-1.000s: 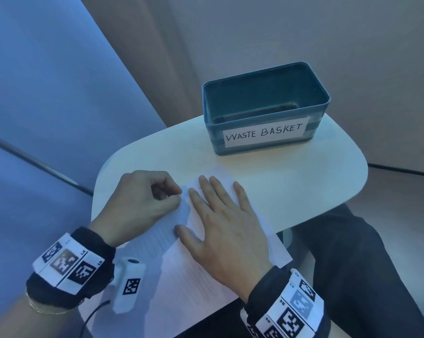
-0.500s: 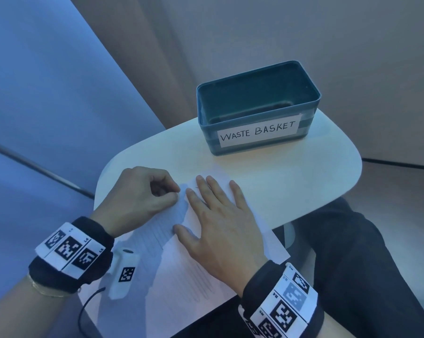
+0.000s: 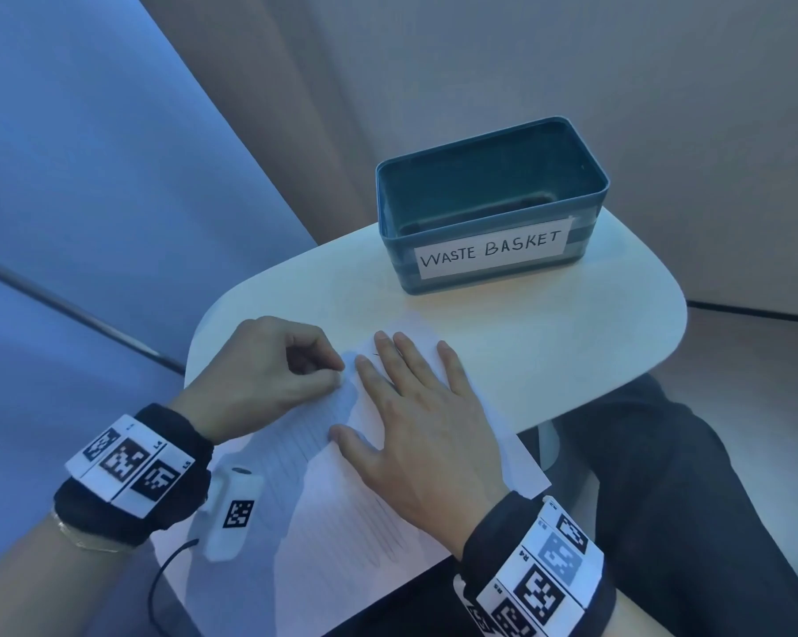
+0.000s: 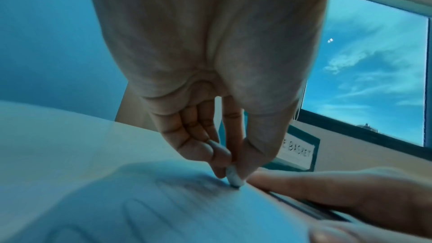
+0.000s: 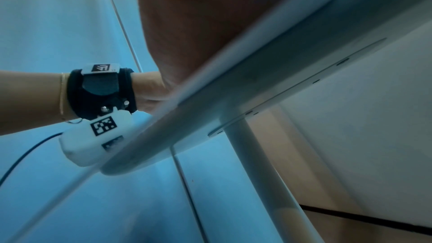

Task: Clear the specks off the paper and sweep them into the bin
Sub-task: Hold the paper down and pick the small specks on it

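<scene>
My left hand (image 3: 268,370) is curled, its thumb and fingertips pinching a small pale eraser against the paper (image 3: 342,508), just as it was a second ago; it has barely shifted. From the head view, my right hand (image 3: 415,416) stays spread flat on the sheet, fingers straight, holding it down on the white surface (image 3: 571,342). The teal bin (image 3: 489,200) labelled "WASTE BASKET" stands at the far side of the surface, apart from the paper; it only sits differently in the frame because my head moved. I cannot make out any specks.

From the left wrist, the eraser (image 4: 233,176) is gripped between my thumb and fingers, its tip touching the paper (image 4: 163,210), with a right finger (image 4: 327,184) lying just beside it.

From the right wrist, I see the surface (image 5: 268,84) from below its edge, and my left wrist beyond it.
</scene>
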